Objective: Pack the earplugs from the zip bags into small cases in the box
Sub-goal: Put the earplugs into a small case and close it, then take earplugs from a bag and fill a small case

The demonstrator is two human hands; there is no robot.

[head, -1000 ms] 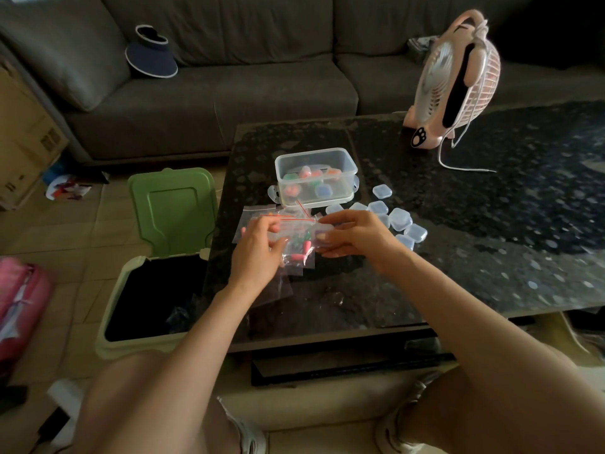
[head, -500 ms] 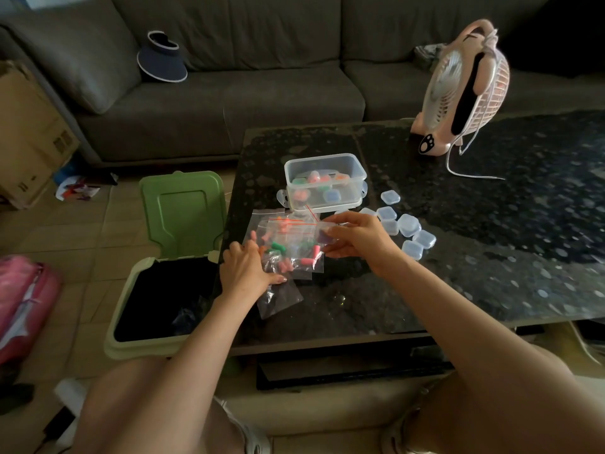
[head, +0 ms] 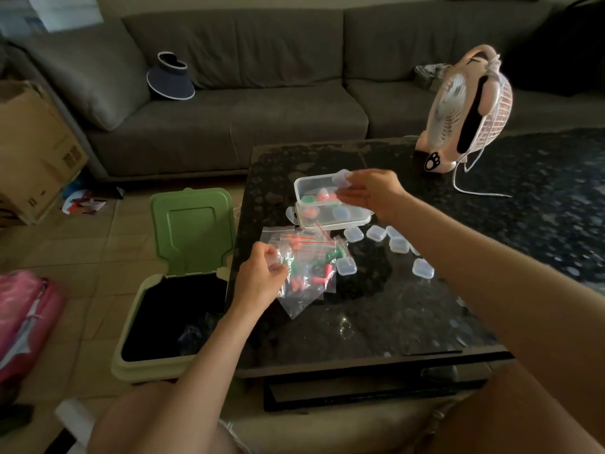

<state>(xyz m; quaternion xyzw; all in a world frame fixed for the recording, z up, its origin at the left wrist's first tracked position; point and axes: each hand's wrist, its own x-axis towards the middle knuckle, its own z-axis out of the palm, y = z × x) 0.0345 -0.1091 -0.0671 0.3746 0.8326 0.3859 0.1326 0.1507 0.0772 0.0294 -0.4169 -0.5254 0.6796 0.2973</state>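
Centrally, the right hand (head: 370,191) pinches a small case (head: 342,176) in its fingers (head: 353,191) above the clear box (head: 299,194), apparently to drop it among the filled cases inside. The left hand (head: 260,276) grips one of the zip bags (head: 307,290), fingers curled, likely readying the next earplugs (head: 296,284). Empty cases (head: 397,245) lie just beside the box on the dark speckled bench (head: 393,322). An open green-lidded bin (head: 191,231) stands at the bench's left. A sofa (head: 245,119) and a pink fan (head: 465,109) lie beyond.
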